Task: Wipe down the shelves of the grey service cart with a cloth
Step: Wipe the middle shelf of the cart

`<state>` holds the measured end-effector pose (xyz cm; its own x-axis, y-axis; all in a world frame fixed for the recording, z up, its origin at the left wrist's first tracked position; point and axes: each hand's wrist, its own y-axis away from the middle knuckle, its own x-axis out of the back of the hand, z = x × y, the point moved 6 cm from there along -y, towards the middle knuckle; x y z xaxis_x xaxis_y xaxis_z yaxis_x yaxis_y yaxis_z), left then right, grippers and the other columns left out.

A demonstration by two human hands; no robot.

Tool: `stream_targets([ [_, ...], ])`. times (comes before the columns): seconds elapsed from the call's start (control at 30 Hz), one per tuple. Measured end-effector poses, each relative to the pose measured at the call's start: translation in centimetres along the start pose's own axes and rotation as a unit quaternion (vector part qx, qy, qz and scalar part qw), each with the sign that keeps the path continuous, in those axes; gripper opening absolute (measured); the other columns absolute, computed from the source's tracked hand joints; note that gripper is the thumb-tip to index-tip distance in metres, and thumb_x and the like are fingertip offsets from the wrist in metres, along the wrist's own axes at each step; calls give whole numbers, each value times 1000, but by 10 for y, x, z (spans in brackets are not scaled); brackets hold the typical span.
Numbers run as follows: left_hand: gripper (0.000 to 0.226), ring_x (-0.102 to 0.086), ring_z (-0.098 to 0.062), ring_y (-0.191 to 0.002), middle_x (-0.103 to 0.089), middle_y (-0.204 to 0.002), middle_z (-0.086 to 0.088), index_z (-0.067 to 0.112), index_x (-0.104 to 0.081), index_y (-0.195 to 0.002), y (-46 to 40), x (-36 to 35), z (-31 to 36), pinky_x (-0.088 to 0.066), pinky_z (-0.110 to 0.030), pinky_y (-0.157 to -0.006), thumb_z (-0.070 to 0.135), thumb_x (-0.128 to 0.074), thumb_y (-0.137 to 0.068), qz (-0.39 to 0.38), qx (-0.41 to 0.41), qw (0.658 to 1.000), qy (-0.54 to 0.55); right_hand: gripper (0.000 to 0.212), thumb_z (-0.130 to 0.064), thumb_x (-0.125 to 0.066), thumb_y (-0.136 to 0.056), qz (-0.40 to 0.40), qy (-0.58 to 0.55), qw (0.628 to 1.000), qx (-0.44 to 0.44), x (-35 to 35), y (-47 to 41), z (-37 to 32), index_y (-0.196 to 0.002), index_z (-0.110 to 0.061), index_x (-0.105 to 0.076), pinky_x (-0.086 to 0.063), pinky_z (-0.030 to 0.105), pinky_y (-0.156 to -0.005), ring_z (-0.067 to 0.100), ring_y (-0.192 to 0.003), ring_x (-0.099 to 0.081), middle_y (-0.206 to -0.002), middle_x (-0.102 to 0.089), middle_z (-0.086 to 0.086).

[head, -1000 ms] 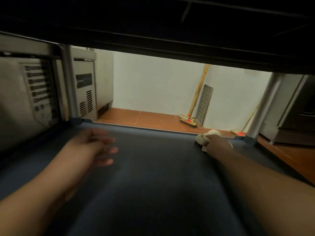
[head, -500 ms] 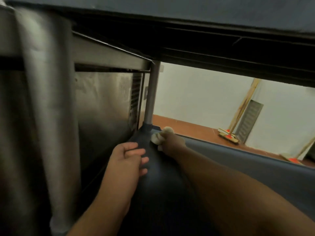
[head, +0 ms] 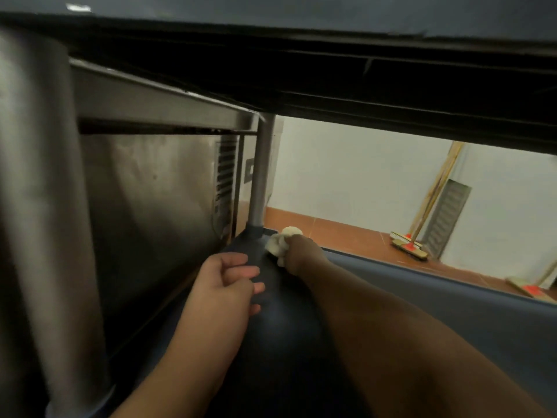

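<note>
The fingers of the right hand (head: 303, 251) are curled around a bunched white cloth (head: 281, 243) and press it on the grey shelf (head: 452, 300) in its far left corner. Just beyond the cloth stands the metal post (head: 261, 173) of the cart, which blocks the way further into the corner. The left hand (head: 224, 285) lies on the shelf a little nearer than the cloth, its fingers loosely bent and holding nothing. Left of it is a steel cabinet (head: 150, 200); close in front stands a thick post (head: 39, 206). The upper shelf (head: 331, 76) hangs low over both hands. Beyond the fingers a broom (head: 422, 224) leans on the white wall (head: 361, 176). Compared with half a second ago, both hands are nearly at the same place.
</note>
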<state>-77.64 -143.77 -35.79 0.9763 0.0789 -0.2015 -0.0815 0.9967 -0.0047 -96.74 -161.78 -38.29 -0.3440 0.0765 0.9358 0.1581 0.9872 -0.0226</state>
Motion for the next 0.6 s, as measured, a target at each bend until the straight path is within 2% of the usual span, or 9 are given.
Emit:
stream_targets([
  [0.13, 32, -66, -23, -95, -65, -102, -5, 19, -57, -101, 11, -44, 2, -54, -46, -82, -9, -51, -86, -21, -5, 1000, -13, 56, -24, -76, -83, 20, 15, 1000, -16, 28, 9, 62, -134, -18, -56, -45, 36, -98, 27, -119, -56, -131, -59, 7],
  [0.27, 32, -67, -27, -94, -65, -102, -9, 17, -56, -99, 22, -86, -3, -54, -46, -79, -10, -45, -86, -33, -9, 999, -20, 56, -19, -74, -85, 6, 27, 999, -42, 54, 27, 123, -137, -16, -54, -46, 38, -101, 28, -121, -54, -132, -58, 10],
  [0.47, 24, -68, -26, -94, -67, -107, -9, 15, -58, -107, 44, -148, -16, -54, -40, -74, -1, -50, -91, -79, 5, 997, -9, 45, -23, -74, -85, 18, 46, 995, -91, 96, 65, 227, -127, -17, -61, -46, 37, -94, 26, -113, -57, -124, -63, 8],
  [0.6, 20, -68, -25, -91, -66, -102, -7, 14, -56, -111, 65, -204, -21, -54, -38, -74, 4, -52, -94, -107, 19, 994, -2, 53, -23, -72, -85, 49, 41, 989, -136, 125, 99, 312, -136, -22, -54, -49, 37, -92, 25, -110, -58, -123, -62, 7],
])
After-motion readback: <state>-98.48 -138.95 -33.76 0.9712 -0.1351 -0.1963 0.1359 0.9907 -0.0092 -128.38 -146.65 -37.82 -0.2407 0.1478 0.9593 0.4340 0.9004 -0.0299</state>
